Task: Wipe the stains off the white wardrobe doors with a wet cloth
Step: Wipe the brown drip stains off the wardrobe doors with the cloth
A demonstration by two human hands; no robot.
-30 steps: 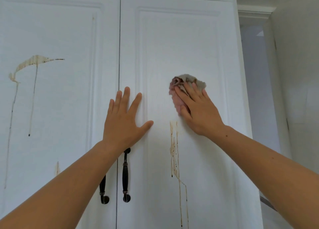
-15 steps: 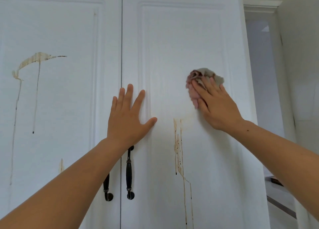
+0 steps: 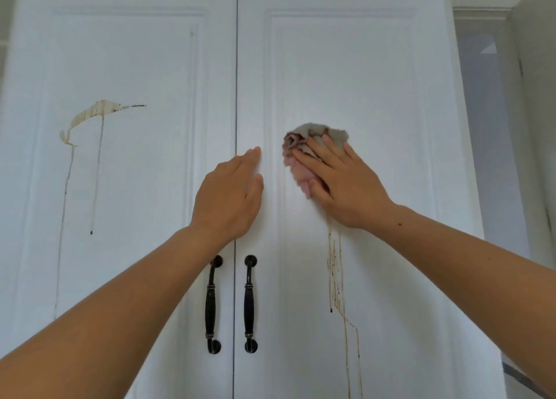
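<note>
We face a tall white wardrobe (image 3: 361, 68) with its two doors shut side by side.

The grip of our right hand (image 3: 346, 185) is spread out flat. The fingers lie straight and a little apart on top of a crumpled cloth (image 3: 319, 131), and they press it on the right door. Our thumb lies over the low part of the cloth. The cloth is grey at the top and pink lower down, with a dark red-brown patch at its left end.

Just below the cloth, brown drips (image 3: 334, 272) come out from under our wrist and run down the door in thin lines.

Just left of the cloth is our left hand (image 3: 228, 197). Its grip holds nothing: the fingers are straight and close together, laid against the door. It does not touch the cloth.

Below the cloth and to its left, two black handles (image 3: 249, 305) hang upright, one on each door.

Far to the left of the cloth, on the other door, there is a pale brown smear (image 3: 90, 116) with long thin drips under it.

To the right of the cloth, past the wardrobe's edge, we see a pale doorway (image 3: 487, 128).
</note>
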